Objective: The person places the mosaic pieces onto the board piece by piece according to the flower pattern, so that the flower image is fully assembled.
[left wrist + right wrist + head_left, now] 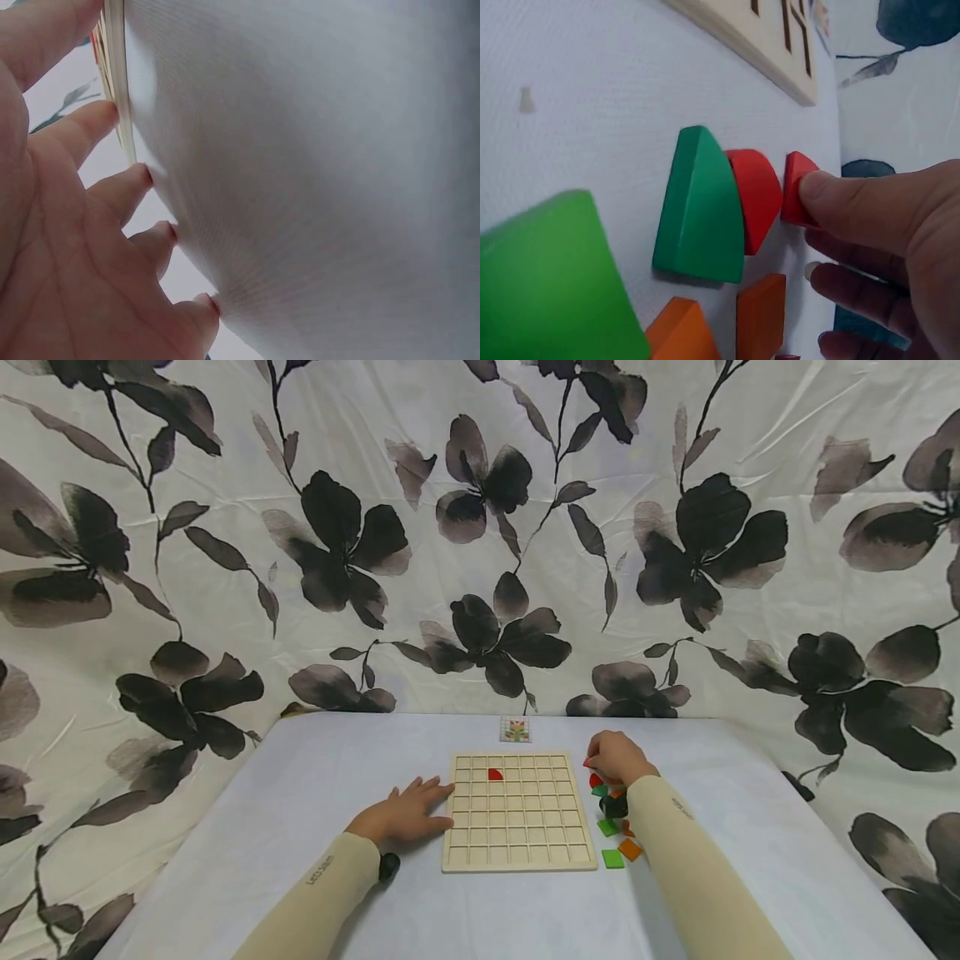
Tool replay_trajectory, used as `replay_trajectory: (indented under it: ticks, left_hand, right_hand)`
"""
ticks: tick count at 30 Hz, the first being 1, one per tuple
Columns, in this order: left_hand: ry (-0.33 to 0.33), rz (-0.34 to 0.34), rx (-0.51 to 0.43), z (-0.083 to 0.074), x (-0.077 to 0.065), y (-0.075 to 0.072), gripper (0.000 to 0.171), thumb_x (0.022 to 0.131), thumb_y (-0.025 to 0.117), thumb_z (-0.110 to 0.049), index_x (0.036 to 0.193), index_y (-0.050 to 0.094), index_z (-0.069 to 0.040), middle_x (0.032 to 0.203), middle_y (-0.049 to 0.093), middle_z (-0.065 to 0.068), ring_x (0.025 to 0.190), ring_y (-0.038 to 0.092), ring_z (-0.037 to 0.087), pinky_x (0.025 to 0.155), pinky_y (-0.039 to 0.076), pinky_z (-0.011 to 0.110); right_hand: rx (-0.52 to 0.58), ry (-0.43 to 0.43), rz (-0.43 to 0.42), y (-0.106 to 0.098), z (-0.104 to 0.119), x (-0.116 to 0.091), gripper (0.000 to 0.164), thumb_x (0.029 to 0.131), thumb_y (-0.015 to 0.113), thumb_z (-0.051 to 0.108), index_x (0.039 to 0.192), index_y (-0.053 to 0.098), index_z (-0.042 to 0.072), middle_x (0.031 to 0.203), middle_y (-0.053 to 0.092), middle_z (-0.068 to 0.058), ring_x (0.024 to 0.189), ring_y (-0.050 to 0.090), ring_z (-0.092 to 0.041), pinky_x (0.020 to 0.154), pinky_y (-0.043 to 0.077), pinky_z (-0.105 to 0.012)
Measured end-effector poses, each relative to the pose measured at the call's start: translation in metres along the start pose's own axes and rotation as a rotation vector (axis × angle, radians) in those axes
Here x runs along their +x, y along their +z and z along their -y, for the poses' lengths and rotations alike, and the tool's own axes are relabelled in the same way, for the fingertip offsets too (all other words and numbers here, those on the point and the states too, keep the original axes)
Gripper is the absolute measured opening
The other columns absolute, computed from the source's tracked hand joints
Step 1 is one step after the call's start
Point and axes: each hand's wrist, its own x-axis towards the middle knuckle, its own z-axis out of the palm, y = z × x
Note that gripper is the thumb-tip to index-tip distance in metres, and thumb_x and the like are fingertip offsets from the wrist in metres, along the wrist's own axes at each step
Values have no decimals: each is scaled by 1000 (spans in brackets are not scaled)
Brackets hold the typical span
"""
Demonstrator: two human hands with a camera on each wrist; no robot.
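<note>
A pale wooden grid board point(517, 867) lies on the table, with one red quarter-round block point(495, 774) in a cell near its top. My left hand point(405, 815) is spread beside the board, and its thumb and index finger touch the left edge. In the left wrist view, the fingers point(120, 196) are extended. To the right of the board, my right hand point(619, 758) pinches another red block point(792, 184) with the thumb in front; its far side is hidden. Close to that block stand a second red block point(757, 196) and a dark green block point(697, 214).
Light green blocks point(612, 858) and orange blocks point(630, 849) lie scattered along the board's right side, partly hidden by the right forearm. A small card with a coloured pattern point(515, 730) sits behind the board. Floral cloth point(480, 568) hangs at the table's back.
</note>
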Motion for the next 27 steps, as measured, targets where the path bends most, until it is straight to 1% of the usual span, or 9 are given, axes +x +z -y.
replay_trajectory:
  ticks: [3, 6, 10, 13, 15, 18, 21, 23, 27]
  left_hand:
    - [2, -1, 3, 0, 0, -1, 68, 92, 58, -50, 150, 38, -20, 159, 30, 11, 148, 19, 41, 113, 12, 70]
    - [2, -2, 1, 0, -2, -2, 68, 92, 58, -50, 150, 38, -20, 159, 30, 11, 148, 19, 41, 113, 12, 70]
    - [3, -4, -7, -1, -4, -3, 68, 91, 59, -51, 149, 39, -21, 159, 30, 11, 148, 19, 41, 113, 13, 70]
    - [4, -4, -17, -2, -4, -4, 68, 91, 59, -50, 149, 39, -21, 158, 30, 11, 148, 19, 41, 112, 13, 70]
    - [2, -1, -18, -2, -3, -4, 68, 91, 59, -51, 149, 39, -22, 159, 29, 11, 148, 19, 40, 113, 13, 70]
    - [1, 3, -21, -2, -2, -2, 68, 91, 59, -51, 149, 39, -22, 159, 29, 11, 148, 18, 40, 113, 12, 70]
    - [2, 7, -15, -1, 0, -1, 69, 91, 58, -52, 150, 38, -23, 159, 29, 10, 149, 18, 40, 113, 12, 69]
    - [5, 4, -10, 0, 1, 0, 68, 91, 58, -52, 150, 38, -23, 159, 29, 10, 148, 18, 40, 113, 12, 70]
    - [-4, 4, 0, 3, 3, 1, 69, 91, 58, -54, 150, 38, -24, 159, 29, 9, 149, 18, 39, 113, 12, 69]
  right_hand:
    - [46, -65, -45, 0, 6, 2, 6, 90, 67, 13, 89, 71, 9, 87, 68, -4, 79, 57, -20, 81, 51, -39]
    - [119, -138, -63, 0, 21, 4, 7, 90, 65, 11, 91, 72, 9, 90, 70, -4, 82, 59, -18, 84, 50, -39]
    - [201, -219, -20, 4, 46, 6, 9, 92, 64, 12, 92, 73, 12, 91, 71, -1, 86, 58, -17, 84, 50, -39]
    - [221, -269, 22, 11, 60, 8, 9, 91, 64, 13, 91, 73, 13, 88, 71, 1, 82, 57, -16, 80, 49, -37]
    - [226, -274, 41, 16, 66, 10, 8, 91, 65, 13, 89, 73, 13, 87, 70, 2, 80, 55, -15, 78, 48, -34]
    - [204, -269, 53, 24, 70, 14, 9, 91, 66, 14, 86, 73, 15, 86, 69, 4, 79, 54, -13, 78, 47, -32]
    - [181, -263, 67, 30, 72, 15, 12, 92, 65, 14, 84, 73, 17, 87, 69, 4, 81, 53, -13, 80, 46, -31]
    - [186, -256, 75, 32, 73, 15, 13, 92, 64, 13, 83, 74, 17, 87, 69, 4, 82, 53, -14, 80, 47, -33]
    - [190, -255, 60, 35, 76, 13, 14, 91, 66, 13, 81, 73, 19, 84, 69, 6, 79, 53, -14, 79, 47, -32]
